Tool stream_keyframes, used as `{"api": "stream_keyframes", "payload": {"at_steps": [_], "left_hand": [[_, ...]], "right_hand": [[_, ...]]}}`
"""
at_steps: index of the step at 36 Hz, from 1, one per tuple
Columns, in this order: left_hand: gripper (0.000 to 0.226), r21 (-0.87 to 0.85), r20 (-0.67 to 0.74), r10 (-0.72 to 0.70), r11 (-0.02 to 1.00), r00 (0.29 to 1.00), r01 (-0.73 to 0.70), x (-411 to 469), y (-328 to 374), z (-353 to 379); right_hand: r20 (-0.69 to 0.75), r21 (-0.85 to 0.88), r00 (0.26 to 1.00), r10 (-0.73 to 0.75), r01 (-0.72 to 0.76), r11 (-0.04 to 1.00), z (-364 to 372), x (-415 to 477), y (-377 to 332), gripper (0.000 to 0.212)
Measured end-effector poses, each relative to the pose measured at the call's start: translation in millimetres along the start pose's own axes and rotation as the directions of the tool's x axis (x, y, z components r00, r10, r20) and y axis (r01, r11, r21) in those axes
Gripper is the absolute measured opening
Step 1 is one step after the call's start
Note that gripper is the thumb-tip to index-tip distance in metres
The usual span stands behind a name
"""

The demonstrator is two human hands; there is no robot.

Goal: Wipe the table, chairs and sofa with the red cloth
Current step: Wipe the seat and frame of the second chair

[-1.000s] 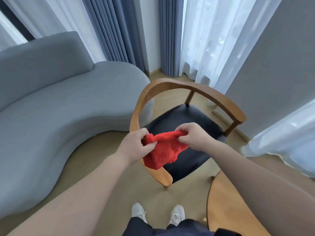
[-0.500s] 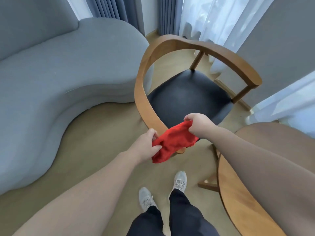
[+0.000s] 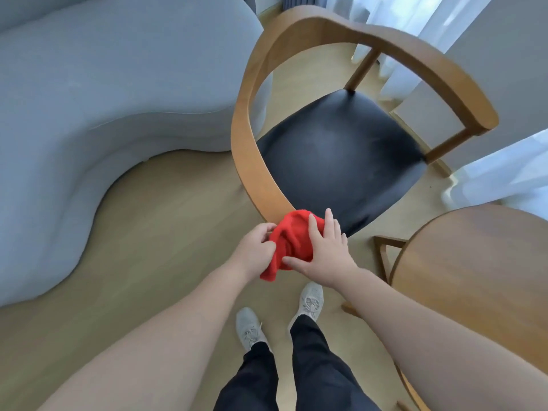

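Observation:
The red cloth (image 3: 289,241) is bunched over the near end of the wooden chair's (image 3: 252,161) curved armrest. My left hand (image 3: 256,247) pinches the cloth's left edge with curled fingers. My right hand (image 3: 326,250) lies flat on top of the cloth, fingers straight and spread, thumb underneath. The chair has a black seat (image 3: 341,155). A round wooden table (image 3: 474,262) sits at the right. The grey sofa (image 3: 103,99) fills the left side.
White curtains (image 3: 504,179) and a grey wall (image 3: 510,69) stand behind the chair. My feet in grey shoes (image 3: 310,301) are on the light wooden floor (image 3: 163,232) between sofa and table.
The view tilted down and nearer the chair. The cloth moved onto the armrest's near end. My right hand went from pinching the cloth to lying flat on it.

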State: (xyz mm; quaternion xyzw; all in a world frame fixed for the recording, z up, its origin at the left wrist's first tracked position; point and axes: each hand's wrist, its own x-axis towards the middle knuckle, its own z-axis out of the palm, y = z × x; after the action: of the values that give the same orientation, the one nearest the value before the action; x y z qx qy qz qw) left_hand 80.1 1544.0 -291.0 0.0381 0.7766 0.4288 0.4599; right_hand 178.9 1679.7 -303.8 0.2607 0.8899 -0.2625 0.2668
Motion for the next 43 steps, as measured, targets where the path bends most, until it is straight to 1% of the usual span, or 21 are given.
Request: {"api": "stream_keyframes", "payload": {"at_steps": [2, 5, 8, 11, 15, 20, 24, 25, 27, 29, 31, 35, 43], "left_hand": [[0.041, 0.006, -0.005, -0.001, 1.0, 1.0, 0.001, 0, -1, -5], [0.038, 0.014, -0.045, 0.013, 1.0, 0.999, -0.013, 4, -6, -12], [0.034, 0.05, -0.138, -0.013, 0.999, 0.99, 0.02, 8, -16, -18], [0.033, 0.128, -0.192, 0.018, 0.992, 0.981, 0.007, 8, -22, -22], [0.031, 0.16, -0.2, 0.05, 0.987, 0.978, -0.017, 4, -27, -28], [0.028, 0.196, -0.214, 0.074, 0.98, 0.974, -0.031, -2, -33, -37], [0.028, 0.229, -0.206, 0.095, 0.972, 0.974, -0.046, -5, -33, -39], [0.028, 0.232, -0.205, 0.102, 0.971, 0.973, -0.053, -6, -33, -38], [0.027, 0.243, -0.209, 0.118, 0.968, 0.971, -0.065, -6, -33, -37], [0.027, 0.246, -0.213, 0.124, 0.967, 0.969, -0.069, -6, -34, -37], [0.027, 0.255, -0.21, 0.122, 0.965, 0.97, -0.066, -6, -35, -36], [0.027, 0.266, -0.206, 0.116, 0.962, 0.972, -0.058, -5, -36, -38], [0.027, 0.288, -0.263, 0.119, 0.957, 0.957, -0.04, 0, -33, -46]], "right_hand": [[-0.065, -0.054, 0.997, 0.037, -0.04, 0.998, 11, 5, -9, 0.119], [-0.146, -0.062, 0.984, 0.099, -0.109, 0.992, 18, 16, -23, 0.121], [-0.176, -0.077, 0.976, 0.127, -0.142, 0.987, 19, 28, -27, 0.114], [-0.187, -0.073, 0.973, 0.136, -0.152, 0.986, 21, 37, -26, 0.103], [-0.202, -0.088, 0.974, 0.101, -0.121, 0.989, 23, 39, -23, 0.095], [-0.224, -0.26, 0.974, 0.018, -0.077, 0.962, 23, 26, -9, 0.092], [-0.269, -0.298, 0.962, -0.043, -0.04, 0.954, 22, 17, -14, 0.092], [-0.256, -0.292, 0.965, -0.05, -0.028, 0.956, 23, 17, -18, 0.093], [-0.206, -0.264, 0.978, -0.013, -0.043, 0.964, 27, 19, -23, 0.098], [-0.205, -0.252, 0.979, 0.013, -0.065, 0.965, 32, 22, -23, 0.103], [-0.224, -0.259, 0.975, -0.002, -0.058, 0.964, 34, 27, -19, 0.102], [-0.201, -0.297, 0.979, -0.037, -0.024, 0.955, 32, 39, -19, 0.099], [-0.177, -0.305, 0.981, -0.079, 0.021, 0.952, 25, 56, -36, 0.1]]}}
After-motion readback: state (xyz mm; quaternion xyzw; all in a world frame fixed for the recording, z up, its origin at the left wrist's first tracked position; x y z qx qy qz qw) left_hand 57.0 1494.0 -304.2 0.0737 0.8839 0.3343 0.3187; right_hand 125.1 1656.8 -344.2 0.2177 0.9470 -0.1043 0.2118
